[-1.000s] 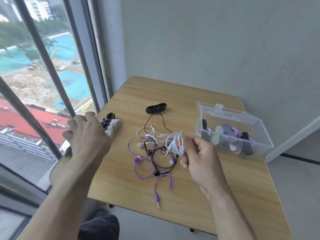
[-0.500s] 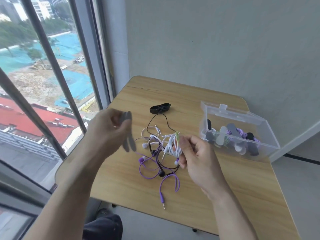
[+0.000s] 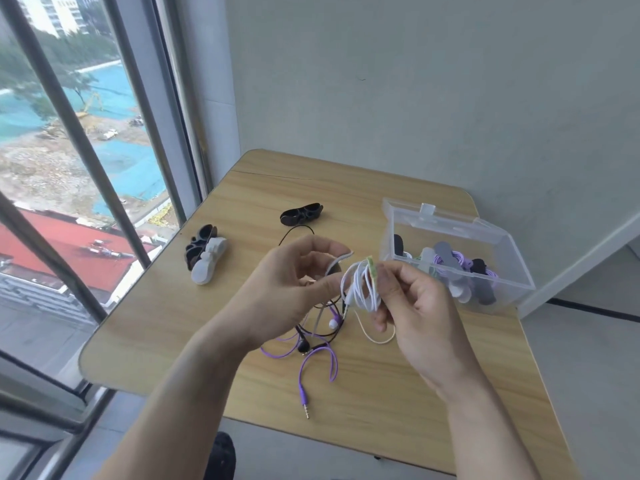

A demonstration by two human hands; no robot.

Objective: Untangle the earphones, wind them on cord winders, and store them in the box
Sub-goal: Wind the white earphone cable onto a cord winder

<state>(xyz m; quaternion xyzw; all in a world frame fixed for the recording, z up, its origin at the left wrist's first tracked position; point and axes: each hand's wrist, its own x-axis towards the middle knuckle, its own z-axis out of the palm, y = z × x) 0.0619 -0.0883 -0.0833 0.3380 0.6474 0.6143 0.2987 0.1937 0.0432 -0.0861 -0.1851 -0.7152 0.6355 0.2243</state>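
So a coil of white earphone cord (image 3: 362, 285) is pinched in the right hand (image 3: 415, 313), thumb and fingers curled around the loops, held up above the wooden table (image 3: 398, 393). A grey cord winder (image 3: 337, 263) is gripped in the left hand (image 3: 294, 282), fingers curled round it, just to the left of the coil and pretty much touching it. That gap is what the next move seems to turn on: the winder sits left of the bundle, with its long axis apparently tilted up toward the right, and the coil's loops hang roughly up-and-down, so the cord would probably need to be laid across the winder's waist. The left hand is the nearer one for bringing it in.

The rest of the tangle, purple earphones (image 3: 317, 358) with some black cord mixed in, is left lying on the table under the hands, plug end (image 3: 304, 405) pointing toward the near edge. The clear plastic box (image 3: 450, 233) is parked to the right with several wound winders already inside. Spare winders are spotted too: a black-and-white stack (image 3: 206, 259) near the window and a black winder (image 3: 300, 214) farther back.

Most of the grey winder is hidden behind the left fingers, so its shape can't really be made out. Which earbud belongs to which cord can't be told either.
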